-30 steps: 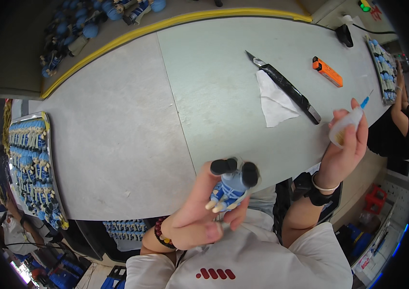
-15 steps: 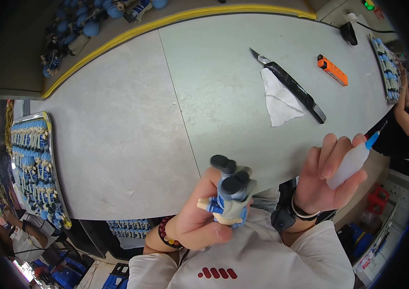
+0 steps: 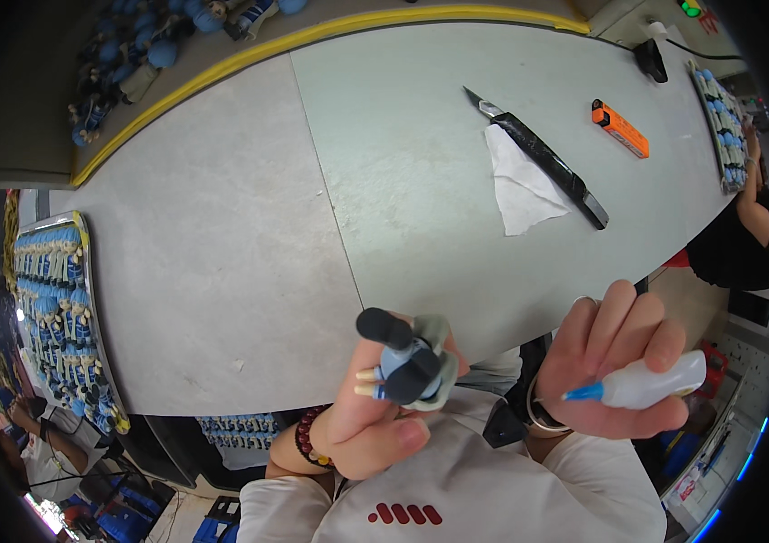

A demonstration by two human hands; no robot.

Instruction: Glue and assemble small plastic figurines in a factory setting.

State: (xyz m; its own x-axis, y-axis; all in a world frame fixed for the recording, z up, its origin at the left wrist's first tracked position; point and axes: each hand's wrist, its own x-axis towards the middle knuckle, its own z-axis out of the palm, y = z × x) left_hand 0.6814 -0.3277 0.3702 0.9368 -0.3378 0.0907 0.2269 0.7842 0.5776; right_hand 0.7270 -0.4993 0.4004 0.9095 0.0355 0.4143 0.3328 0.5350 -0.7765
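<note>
My left hand [image 3: 371, 412] is closed round a small figurine [image 3: 410, 362], whose dark feet point up towards the table. The figurine wears blue with a grey-green part along one side; its head is hidden in my grip. In my right hand [image 3: 615, 362] lies a white squeeze bottle [image 3: 651, 382] with a blue tip. The bottle is pinched between thumb and finger, its tip turned left towards the figurine but well apart from it. The other fingers of that hand are raised.
Ahead on the grey table [image 3: 213, 226] a black-handled craft knife [image 3: 547, 156] rests partly over a white paper piece [image 3: 522, 190], near an orange lighter [image 3: 620, 128]. Trays of similar figurines stand at left [image 3: 59, 326] and far right [image 3: 721, 127]. A person's arm [image 3: 752, 190] shows at right.
The bottle has swung round in my right hand: its tip pointed up and right before, and points left now. My left hand has tilted the figurine and moved slightly left.
</note>
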